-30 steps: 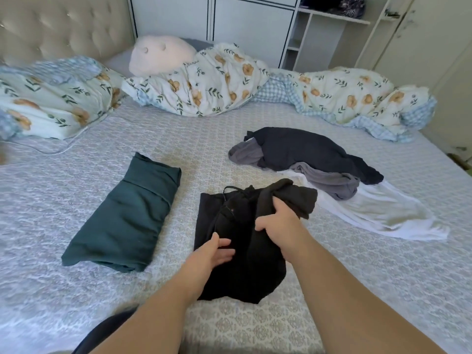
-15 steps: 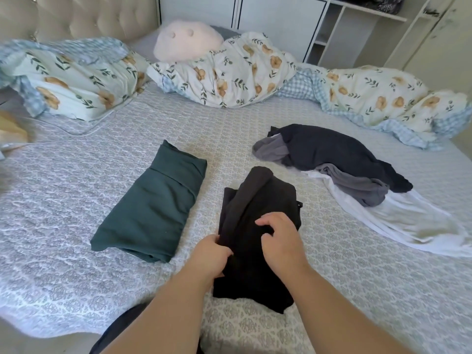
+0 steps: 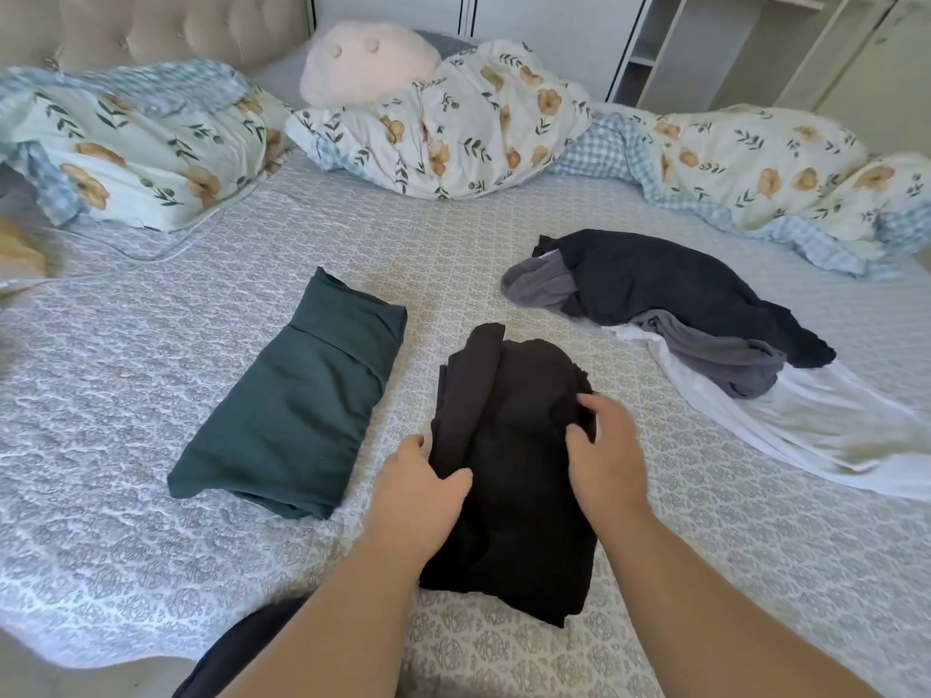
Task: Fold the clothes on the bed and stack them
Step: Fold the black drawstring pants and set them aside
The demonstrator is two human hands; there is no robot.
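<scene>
Your left hand (image 3: 420, 488) grips the left edge of the black garment (image 3: 509, 460) lying on the bed (image 3: 151, 395) in front of you, thumb on top, while your right hand (image 3: 604, 455) pinches its right edge with curled fingers. Just to its left, apart from it, the folded green garment (image 3: 297, 410) lies flat. To the right, an unfolded pile holds a dark navy garment (image 3: 670, 289) over a grey garment (image 3: 715, 355) and a white garment (image 3: 806, 425).
</scene>
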